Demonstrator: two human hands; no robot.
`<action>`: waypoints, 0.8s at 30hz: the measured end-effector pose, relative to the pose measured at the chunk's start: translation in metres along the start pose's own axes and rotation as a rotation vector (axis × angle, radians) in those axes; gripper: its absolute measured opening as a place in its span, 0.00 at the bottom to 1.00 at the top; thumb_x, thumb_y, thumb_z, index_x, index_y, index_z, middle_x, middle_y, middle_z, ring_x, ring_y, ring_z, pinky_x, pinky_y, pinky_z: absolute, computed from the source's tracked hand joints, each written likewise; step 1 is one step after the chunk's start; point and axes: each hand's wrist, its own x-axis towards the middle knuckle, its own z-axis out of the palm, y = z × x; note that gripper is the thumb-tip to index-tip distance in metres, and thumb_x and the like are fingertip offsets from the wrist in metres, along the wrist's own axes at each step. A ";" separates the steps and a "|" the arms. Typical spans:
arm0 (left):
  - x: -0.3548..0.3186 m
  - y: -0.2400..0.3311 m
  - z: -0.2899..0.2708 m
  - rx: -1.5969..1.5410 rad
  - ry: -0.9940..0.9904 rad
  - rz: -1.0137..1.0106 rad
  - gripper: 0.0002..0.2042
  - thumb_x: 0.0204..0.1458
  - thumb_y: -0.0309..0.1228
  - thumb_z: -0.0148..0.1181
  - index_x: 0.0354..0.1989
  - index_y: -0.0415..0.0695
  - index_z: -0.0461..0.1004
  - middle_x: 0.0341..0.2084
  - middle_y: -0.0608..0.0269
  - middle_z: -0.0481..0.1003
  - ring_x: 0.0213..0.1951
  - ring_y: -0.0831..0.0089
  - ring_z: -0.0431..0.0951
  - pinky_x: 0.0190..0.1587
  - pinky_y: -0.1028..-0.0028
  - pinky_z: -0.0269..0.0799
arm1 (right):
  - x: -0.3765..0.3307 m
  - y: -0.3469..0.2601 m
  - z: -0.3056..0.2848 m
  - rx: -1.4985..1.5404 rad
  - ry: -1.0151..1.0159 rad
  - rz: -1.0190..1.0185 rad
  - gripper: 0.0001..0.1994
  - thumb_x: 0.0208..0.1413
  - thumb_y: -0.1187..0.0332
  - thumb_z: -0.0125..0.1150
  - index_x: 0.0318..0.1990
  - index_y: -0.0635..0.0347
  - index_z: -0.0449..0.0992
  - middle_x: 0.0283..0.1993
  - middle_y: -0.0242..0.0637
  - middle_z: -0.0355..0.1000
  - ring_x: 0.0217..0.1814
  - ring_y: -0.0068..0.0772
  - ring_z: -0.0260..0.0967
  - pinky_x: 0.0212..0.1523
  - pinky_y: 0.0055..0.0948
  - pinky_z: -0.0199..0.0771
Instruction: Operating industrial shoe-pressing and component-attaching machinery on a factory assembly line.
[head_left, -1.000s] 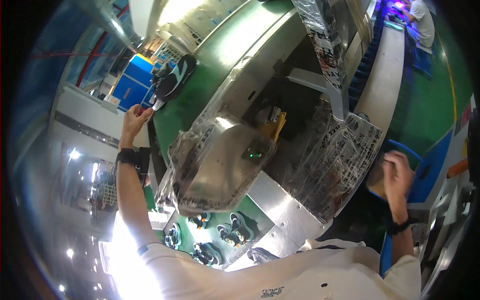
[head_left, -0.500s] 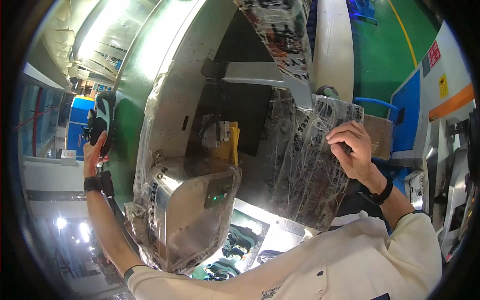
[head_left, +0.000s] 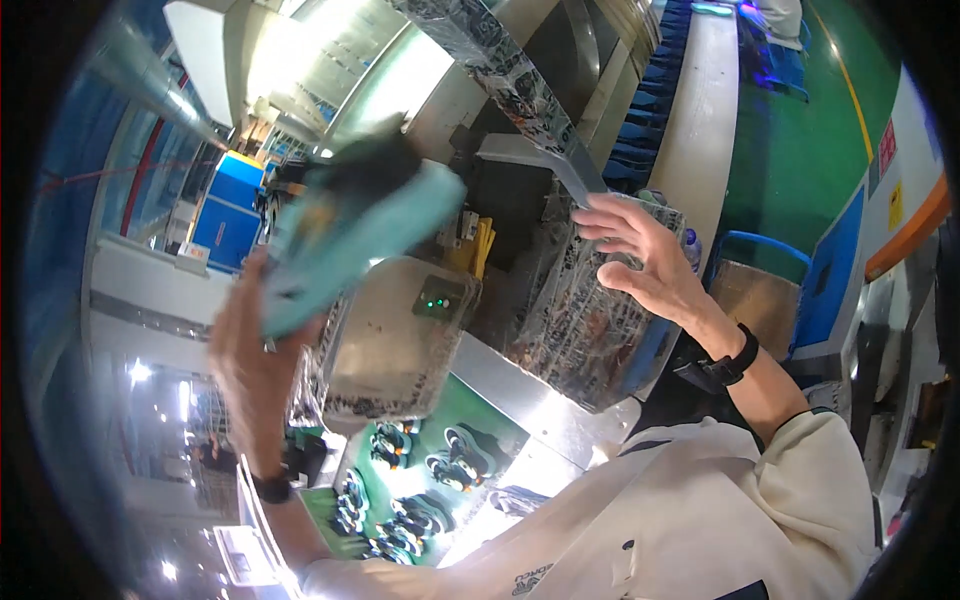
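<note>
On the left, my left hand [head_left: 250,350] is closed on a shoe [head_left: 365,235] with a light teal sole and a dark upper. The shoe is raised and tilted, its sole toward me, and motion blurs both it and the hand. My right hand [head_left: 645,260] is open and holds nothing, its fingers stretched out and thumb apart. It hovers over a box-like machine part [head_left: 570,320] wrapped in printed clear film. Below the shoe is a metal housing [head_left: 390,340] in clear film, with a small panel [head_left: 440,300] showing green lights.
Several teal and black shoes [head_left: 465,455] lie on a green surface below the housing. A film-wrapped bar [head_left: 510,85] slants down from the top. Behind it runs a pale conveyor edge [head_left: 690,130]. A blue-handled cart [head_left: 760,300] and a white-and-blue cabinet [head_left: 835,260] stand at right.
My left hand has brought the shoe rightward and nearer, from the far left to in front of the machine. My right hand has shifted slightly left, fingers straighter. The whole view has turned.
</note>
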 end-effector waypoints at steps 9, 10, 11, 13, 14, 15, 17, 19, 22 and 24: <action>-0.084 0.157 0.125 -0.294 -0.193 -0.157 0.47 0.27 0.28 0.77 0.64 0.42 0.63 0.62 0.54 0.65 0.63 0.55 0.65 0.65 0.53 0.58 | -0.059 -0.008 0.005 -0.058 -0.085 0.001 0.34 0.39 0.67 0.78 0.56 0.63 0.69 0.53 0.37 0.74 0.55 0.26 0.70 0.60 0.28 0.67; -0.087 0.164 0.132 -0.307 -0.186 -0.168 0.47 0.27 0.28 0.77 0.64 0.42 0.63 0.62 0.54 0.65 0.63 0.55 0.65 0.65 0.53 0.58 | -0.069 0.003 0.012 -0.180 -0.046 -0.098 0.34 0.39 0.69 0.78 0.56 0.62 0.69 0.53 0.39 0.74 0.56 0.28 0.70 0.59 0.28 0.67; -0.088 0.171 0.138 -0.512 -0.211 -0.263 0.48 0.30 0.31 0.77 0.66 0.42 0.60 0.65 0.51 0.60 0.66 0.53 0.60 0.67 0.53 0.55 | -0.074 0.020 0.014 -0.231 -0.056 -0.186 0.34 0.39 0.69 0.77 0.56 0.62 0.69 0.54 0.41 0.73 0.56 0.30 0.70 0.59 0.29 0.68; -0.096 0.183 0.153 -0.756 -0.213 -0.371 0.49 0.40 0.42 0.75 0.69 0.39 0.52 0.69 0.45 0.50 0.70 0.44 0.50 0.69 0.52 0.50 | -0.078 0.033 0.018 -0.275 -0.064 -0.233 0.35 0.40 0.70 0.77 0.59 0.62 0.67 0.58 0.47 0.70 0.60 0.36 0.70 0.60 0.32 0.68; -0.098 0.189 0.163 -0.765 -0.199 -0.393 0.49 0.40 0.42 0.75 0.69 0.39 0.52 0.69 0.45 0.50 0.70 0.44 0.50 0.69 0.52 0.50 | -0.076 0.027 0.017 -0.287 -0.088 -0.231 0.35 0.40 0.70 0.77 0.59 0.62 0.67 0.58 0.47 0.70 0.60 0.36 0.70 0.60 0.32 0.68; -0.102 0.197 0.174 -0.730 -0.128 -0.410 0.50 0.40 0.45 0.74 0.69 0.38 0.51 0.69 0.44 0.50 0.70 0.43 0.49 0.69 0.51 0.49 | -0.075 0.016 0.017 -0.302 -0.155 -0.131 0.37 0.41 0.70 0.76 0.61 0.62 0.65 0.58 0.47 0.70 0.61 0.38 0.69 0.61 0.33 0.68; -0.106 0.201 0.187 -0.697 -0.052 -0.424 0.53 0.41 0.51 0.71 0.69 0.35 0.48 0.69 0.42 0.51 0.70 0.40 0.47 0.69 0.51 0.49 | -0.067 -0.008 0.013 -0.419 -0.273 -0.058 0.40 0.42 0.66 0.76 0.64 0.62 0.61 0.58 0.47 0.70 0.62 0.41 0.68 0.62 0.36 0.66; -0.105 0.202 0.193 -0.739 -0.018 -0.416 0.52 0.41 0.51 0.71 0.69 0.36 0.49 0.69 0.42 0.50 0.70 0.40 0.47 0.69 0.50 0.48 | -0.050 -0.048 0.012 -0.577 -0.349 0.038 0.41 0.43 0.61 0.75 0.64 0.65 0.61 0.59 0.50 0.70 0.62 0.46 0.69 0.63 0.38 0.65; -0.109 0.201 0.198 -0.744 0.019 -0.406 0.49 0.42 0.47 0.71 0.68 0.36 0.51 0.68 0.42 0.51 0.70 0.39 0.47 0.68 0.49 0.49 | -0.014 -0.085 0.044 -0.945 -0.490 0.019 0.40 0.40 0.63 0.72 0.63 0.64 0.62 0.57 0.58 0.69 0.60 0.55 0.68 0.59 0.42 0.68; -0.108 0.200 0.201 -0.754 0.026 -0.414 0.48 0.41 0.44 0.72 0.68 0.36 0.51 0.68 0.42 0.52 0.69 0.40 0.48 0.68 0.49 0.50 | 0.000 -0.071 0.068 -1.180 -0.569 0.056 0.35 0.37 0.66 0.71 0.57 0.62 0.66 0.43 0.59 0.74 0.49 0.59 0.72 0.49 0.46 0.72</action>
